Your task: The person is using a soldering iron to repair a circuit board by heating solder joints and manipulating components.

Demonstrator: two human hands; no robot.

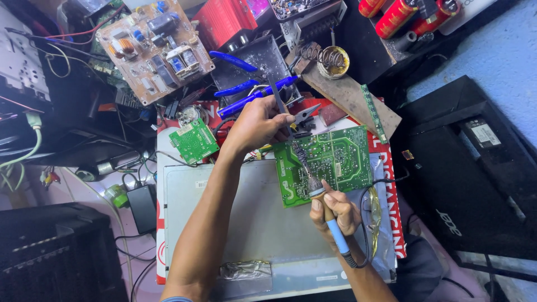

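Gripped in the right hand, a blue-handled soldering iron touches its tip to the green circuit board lying on a grey metal panel. Fingers of the left hand pinch dark tweezers over the board's upper edge. Blue-handled pliers lie just beyond.

A tan circuit board with coils and capacitors lies far left. Near it sits a small green board. Blue-handled pliers rest on a dark metal tray. Far right stand red cylinders; a black monitor casing lies right.
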